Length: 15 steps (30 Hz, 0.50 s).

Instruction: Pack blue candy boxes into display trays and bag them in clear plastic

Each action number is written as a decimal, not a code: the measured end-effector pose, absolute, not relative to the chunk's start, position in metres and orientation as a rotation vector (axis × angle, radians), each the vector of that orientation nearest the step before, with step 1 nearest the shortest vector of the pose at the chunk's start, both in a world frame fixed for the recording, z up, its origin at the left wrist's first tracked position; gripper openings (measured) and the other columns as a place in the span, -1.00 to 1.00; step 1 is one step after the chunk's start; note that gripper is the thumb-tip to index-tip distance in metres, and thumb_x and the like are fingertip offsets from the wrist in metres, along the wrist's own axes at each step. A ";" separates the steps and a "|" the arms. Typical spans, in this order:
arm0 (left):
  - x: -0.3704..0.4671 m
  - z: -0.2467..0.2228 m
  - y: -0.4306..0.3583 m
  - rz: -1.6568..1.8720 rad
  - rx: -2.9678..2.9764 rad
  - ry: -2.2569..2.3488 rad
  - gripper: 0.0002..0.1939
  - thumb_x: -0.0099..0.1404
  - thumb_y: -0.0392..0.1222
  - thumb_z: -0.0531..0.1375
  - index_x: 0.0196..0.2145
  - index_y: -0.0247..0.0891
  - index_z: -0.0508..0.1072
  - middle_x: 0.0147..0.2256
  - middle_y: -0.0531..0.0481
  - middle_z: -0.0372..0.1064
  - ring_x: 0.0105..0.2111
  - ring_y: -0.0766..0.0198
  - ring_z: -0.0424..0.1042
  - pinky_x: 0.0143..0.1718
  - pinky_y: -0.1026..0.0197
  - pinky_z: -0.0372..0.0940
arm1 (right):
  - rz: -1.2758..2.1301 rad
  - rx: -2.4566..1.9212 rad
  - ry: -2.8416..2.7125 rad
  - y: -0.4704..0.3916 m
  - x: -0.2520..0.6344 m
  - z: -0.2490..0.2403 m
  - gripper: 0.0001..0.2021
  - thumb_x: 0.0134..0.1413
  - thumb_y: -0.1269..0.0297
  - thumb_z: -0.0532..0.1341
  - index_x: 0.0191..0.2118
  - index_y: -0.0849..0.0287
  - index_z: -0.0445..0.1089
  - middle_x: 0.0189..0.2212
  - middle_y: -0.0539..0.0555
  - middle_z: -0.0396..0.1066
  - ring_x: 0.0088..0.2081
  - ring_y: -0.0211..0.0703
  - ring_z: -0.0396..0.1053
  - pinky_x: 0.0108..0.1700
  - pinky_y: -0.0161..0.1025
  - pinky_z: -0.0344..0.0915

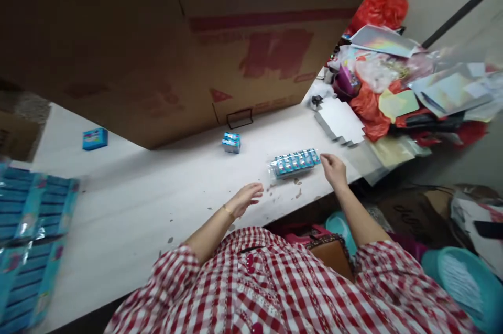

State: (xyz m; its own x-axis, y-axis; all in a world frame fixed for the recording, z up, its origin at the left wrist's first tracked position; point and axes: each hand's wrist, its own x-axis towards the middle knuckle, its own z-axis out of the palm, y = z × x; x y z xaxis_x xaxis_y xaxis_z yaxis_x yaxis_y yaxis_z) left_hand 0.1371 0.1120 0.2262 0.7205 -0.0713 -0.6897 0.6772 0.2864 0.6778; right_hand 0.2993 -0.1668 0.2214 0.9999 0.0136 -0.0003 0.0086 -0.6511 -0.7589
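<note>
A clear plastic pack of small blue boxes [295, 162] lies on the white table [157, 197], in front of me and slightly right. My right hand [333, 169] is at the pack's right end, its fingers pinched together at the clear wrap's edge. To the lower left of the pack is my left hand [247, 198], fingers apart and holding nothing, a short gap from the wrap. Two small blue boxes [231, 142] stand together farther back, near the big carton.
A large cardboard carton [188, 72] rises behind the table. Wrapped blue packs [31, 239] and a blue box [95, 139] are at left. White cartons [341, 120] and piled bags [373, 108] sit at right. Teal tubs [459, 281] stand below.
</note>
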 end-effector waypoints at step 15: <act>0.266 0.176 0.026 -0.181 1.280 0.953 -0.87 0.01 -0.37 0.24 -0.65 -0.32 0.39 -0.62 -0.03 0.32 -0.36 0.18 0.40 -0.25 0.20 0.28 | 0.569 -2.412 0.105 -0.245 0.387 0.168 -0.59 -0.36 -0.21 0.12 -0.39 -0.10 0.45 -0.23 0.18 0.47 -0.10 0.23 0.39 -0.33 0.04 0.36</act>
State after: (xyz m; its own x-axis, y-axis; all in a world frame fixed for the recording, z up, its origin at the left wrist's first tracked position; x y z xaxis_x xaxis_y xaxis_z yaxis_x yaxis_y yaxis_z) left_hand 0.2656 0.0264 0.1757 0.6221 0.3770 -0.6862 0.6022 0.3297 0.7271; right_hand 0.3867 -0.2447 0.1681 0.9028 0.0670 -0.4249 -0.2144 -0.7862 -0.5796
